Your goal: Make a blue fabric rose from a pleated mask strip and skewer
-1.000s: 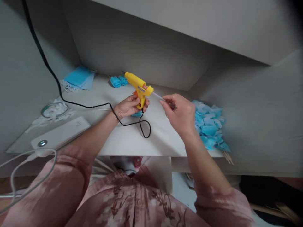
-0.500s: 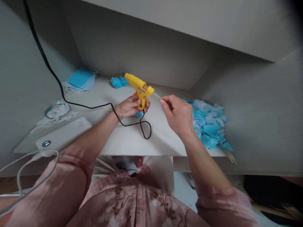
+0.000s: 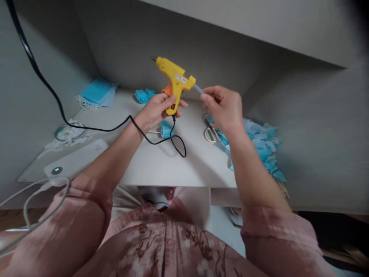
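Note:
My left hand point(image 3: 161, 109) is wrapped round the handle of a yellow glue gun point(image 3: 173, 77), which is raised above the table with its metal nozzle pointing up and left. A translucent glue stick point(image 3: 198, 89) sticks out of the gun's back end. The thumb and fingers of my right hand point(image 3: 225, 105) pinch the outer end of that stick. From the handle's base hangs a black cord point(image 3: 184, 148), looped and running left over my left forearm. Below the gun, a rolled blue piece on a thin stick point(image 3: 166, 129) lies on the white table point(image 3: 173, 173).
Blue face masks point(image 3: 98, 92) lie at the back left, near blue rolled pieces point(image 3: 142, 96). A white power bank point(image 3: 76, 157) with cables and white straps point(image 3: 70, 132) are at the left. Scissors point(image 3: 211, 132) lie beside a heap of blue cut pieces point(image 3: 263, 144) at the right.
Both hands have risen with the glue gun and glue stick, moving away from the table's front edge. The scissors and the rolled blue piece below are now more exposed.

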A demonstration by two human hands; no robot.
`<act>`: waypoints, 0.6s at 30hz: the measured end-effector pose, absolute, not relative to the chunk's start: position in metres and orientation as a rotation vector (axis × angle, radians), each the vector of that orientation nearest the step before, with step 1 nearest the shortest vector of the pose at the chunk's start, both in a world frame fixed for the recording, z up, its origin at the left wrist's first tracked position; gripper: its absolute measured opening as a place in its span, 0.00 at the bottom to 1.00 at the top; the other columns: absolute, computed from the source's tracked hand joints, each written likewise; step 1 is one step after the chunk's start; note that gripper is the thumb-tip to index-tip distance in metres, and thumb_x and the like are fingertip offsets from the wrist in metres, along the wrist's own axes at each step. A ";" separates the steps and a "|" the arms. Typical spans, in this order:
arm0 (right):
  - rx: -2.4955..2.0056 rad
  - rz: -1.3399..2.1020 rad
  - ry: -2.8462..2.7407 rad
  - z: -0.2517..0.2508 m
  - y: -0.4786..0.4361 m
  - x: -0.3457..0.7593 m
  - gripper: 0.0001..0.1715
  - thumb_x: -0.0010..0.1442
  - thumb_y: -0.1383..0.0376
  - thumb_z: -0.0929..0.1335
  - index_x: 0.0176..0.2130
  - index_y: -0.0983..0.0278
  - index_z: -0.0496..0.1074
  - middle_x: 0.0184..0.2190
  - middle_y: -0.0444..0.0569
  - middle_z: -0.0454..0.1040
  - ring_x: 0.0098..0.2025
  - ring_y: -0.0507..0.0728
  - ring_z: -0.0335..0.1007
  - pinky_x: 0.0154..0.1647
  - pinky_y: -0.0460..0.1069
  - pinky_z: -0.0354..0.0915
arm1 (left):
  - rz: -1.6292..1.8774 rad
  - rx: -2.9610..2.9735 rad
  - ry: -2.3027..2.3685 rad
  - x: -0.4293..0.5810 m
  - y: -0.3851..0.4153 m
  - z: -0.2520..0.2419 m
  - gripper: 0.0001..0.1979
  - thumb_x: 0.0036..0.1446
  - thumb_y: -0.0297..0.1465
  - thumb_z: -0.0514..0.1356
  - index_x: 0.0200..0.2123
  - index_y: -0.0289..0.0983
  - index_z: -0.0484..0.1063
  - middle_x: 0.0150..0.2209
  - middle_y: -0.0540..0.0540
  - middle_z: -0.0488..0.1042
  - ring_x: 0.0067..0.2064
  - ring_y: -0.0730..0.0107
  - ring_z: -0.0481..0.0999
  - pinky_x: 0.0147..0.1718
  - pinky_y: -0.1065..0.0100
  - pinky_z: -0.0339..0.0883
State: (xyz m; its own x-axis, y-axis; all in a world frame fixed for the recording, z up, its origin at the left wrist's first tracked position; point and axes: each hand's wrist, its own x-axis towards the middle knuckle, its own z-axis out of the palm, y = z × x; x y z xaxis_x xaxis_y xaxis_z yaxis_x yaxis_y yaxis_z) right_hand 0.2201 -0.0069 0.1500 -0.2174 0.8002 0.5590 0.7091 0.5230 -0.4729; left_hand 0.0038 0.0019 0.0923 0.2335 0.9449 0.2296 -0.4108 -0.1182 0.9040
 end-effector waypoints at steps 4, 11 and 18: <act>-1.288 -0.187 -1.987 0.162 0.001 0.222 0.13 0.69 0.62 0.69 0.51 0.62 0.78 0.47 0.57 0.80 0.52 0.65 0.74 0.54 0.58 0.65 | 1.380 1.105 0.724 0.010 0.014 0.110 0.17 0.70 0.41 0.62 0.50 0.33 0.71 0.43 0.44 0.82 0.35 0.74 0.82 0.38 0.71 0.76; -1.278 0.236 -2.088 0.147 0.009 0.218 0.21 0.73 0.51 0.64 0.42 0.62 0.78 0.36 0.51 0.80 0.43 0.60 0.77 0.45 0.54 0.69 | 1.407 0.973 0.733 0.043 0.060 0.114 0.17 0.75 0.43 0.55 0.53 0.34 0.70 0.46 0.43 0.80 0.44 0.68 0.83 0.41 0.71 0.75; -1.244 1.016 -1.801 0.129 0.050 0.225 0.30 0.65 0.37 0.67 0.39 0.59 0.76 0.30 0.48 0.79 0.33 0.54 0.76 0.29 0.47 0.68 | 1.343 1.049 0.774 0.092 0.095 0.104 0.20 0.68 0.47 0.63 0.48 0.35 0.72 0.37 0.45 0.79 0.32 0.70 0.80 0.32 0.70 0.71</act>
State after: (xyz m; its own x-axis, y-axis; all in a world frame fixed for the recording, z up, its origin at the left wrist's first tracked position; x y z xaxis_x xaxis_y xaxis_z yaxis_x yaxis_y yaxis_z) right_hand 0.2250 0.0499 0.1291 -0.2825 0.9520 0.1179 0.3915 0.2267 -0.8918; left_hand 0.0915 0.0948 0.1042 0.1112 0.9857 0.1265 -0.3847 -0.0747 0.9200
